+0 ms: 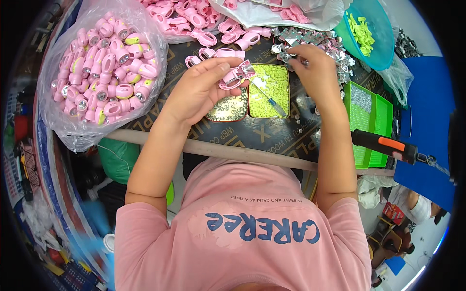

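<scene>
My left hand (206,87) holds a pink flashlight half-shell (236,75) with silvery metal parts inside, pinched between thumb and fingers. At the near side of a heap of silver flashlight parts (335,53), my right hand (313,72) has its thumb and forefinger closed round a small silver part (286,57), partly hidden by the fingertips. Between the hands stands a tin of small yellow-green pieces (272,80), with a thin screwdriver (276,106) lying across it. Beside it, partly under my left hand, is a tin of small metal rings (228,110).
A clear bag of pink flashlights (102,72) stands at the left. Pink shells (189,17) pile up at the back. A teal bowl (386,48) holds yellow-green parts. Green trays (383,116) lie at the right, under a black-and-orange tool (388,145) on a coiled cord.
</scene>
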Demonstrator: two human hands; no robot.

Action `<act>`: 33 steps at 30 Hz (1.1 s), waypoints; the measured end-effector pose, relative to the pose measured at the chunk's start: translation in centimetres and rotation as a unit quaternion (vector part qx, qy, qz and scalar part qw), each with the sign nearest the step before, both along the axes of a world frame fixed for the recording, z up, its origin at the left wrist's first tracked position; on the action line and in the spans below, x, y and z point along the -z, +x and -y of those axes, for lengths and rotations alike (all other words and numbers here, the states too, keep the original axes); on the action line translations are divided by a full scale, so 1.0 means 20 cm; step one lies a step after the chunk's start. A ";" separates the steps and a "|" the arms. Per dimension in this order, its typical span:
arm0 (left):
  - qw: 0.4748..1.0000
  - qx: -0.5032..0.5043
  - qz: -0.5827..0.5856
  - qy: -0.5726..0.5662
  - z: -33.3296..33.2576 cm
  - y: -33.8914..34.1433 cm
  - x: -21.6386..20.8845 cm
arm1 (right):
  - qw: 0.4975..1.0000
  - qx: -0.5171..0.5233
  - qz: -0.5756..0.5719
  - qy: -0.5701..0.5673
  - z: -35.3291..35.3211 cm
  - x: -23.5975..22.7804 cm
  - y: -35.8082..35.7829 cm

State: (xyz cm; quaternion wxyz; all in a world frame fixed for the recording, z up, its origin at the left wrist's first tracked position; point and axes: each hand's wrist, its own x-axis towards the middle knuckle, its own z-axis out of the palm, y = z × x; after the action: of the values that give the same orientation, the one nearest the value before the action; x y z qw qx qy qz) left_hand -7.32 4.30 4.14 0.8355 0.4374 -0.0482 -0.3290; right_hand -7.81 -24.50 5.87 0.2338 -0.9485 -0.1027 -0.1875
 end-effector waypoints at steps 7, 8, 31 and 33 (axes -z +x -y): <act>0.998 -0.036 -0.026 -0.053 -0.05 -0.02 0.05 | 0.997 -0.044 0.016 -0.067 -0.14 0.04 0.19; 0.997 -0.046 -0.030 -0.047 -0.07 -0.03 0.06 | 0.997 -0.046 0.017 -0.067 -0.16 0.05 0.23; 0.995 -0.072 -0.058 -0.048 -0.19 -0.11 0.05 | 0.962 0.017 -0.079 -0.262 -0.40 0.07 0.37; 0.995 -0.070 -0.057 -0.044 -0.19 -0.11 0.06 | 0.973 -0.019 -0.017 -0.230 -0.39 0.11 0.42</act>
State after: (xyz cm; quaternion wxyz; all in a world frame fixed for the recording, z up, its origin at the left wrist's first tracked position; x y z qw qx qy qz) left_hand -9.61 8.19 2.95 0.8764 0.3827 0.0158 -0.2919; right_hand 0.51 -16.68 3.67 0.0144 -0.9778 -0.1571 -0.1383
